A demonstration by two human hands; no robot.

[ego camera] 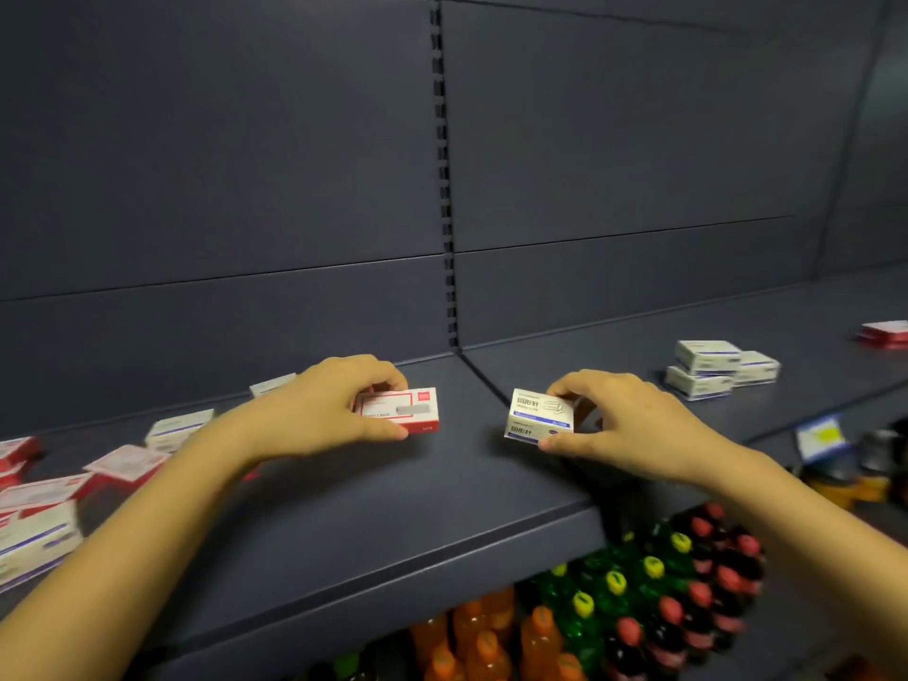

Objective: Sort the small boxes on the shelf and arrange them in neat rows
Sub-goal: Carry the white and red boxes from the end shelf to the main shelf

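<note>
Small boxes point(123, 464) of two kinds lie loose on the shelf point(393, 523). There is a jumble of red-and-white and white-and-blue ones toward its left end, and a short stack of white-and-blue boxes point(707, 371) toward its right end, near the back edge.

The left hand point(319, 410) grips a red-and-white box point(400, 410) close to the back edge, just left of the seam point(484, 380) between the two shelf boards. The thumb is on the near long side and the fingers point(383, 378) are curled over the far side. The right hand point(634, 430) pinches a paper-clip box point(540, 417) just right of that seam, thumb under the near face and the other digits over the top. This box is tilted, with its label toward the camera. I cannot tell whether either box rests on the shelf or is just clear of it.

These look like thin printed card cartons, light but probably with some heft from metal contents. The walls should stay stiff if held across the long sides. Pressure on the broad faces would likely dent them, and the end flaps may pop open if squeezed. Glossy card will probably slide easily on the painted shelf, so a box can be nudged into line. Near the front edge it could also skid off onto the bottles point(638, 607) below.
</note>
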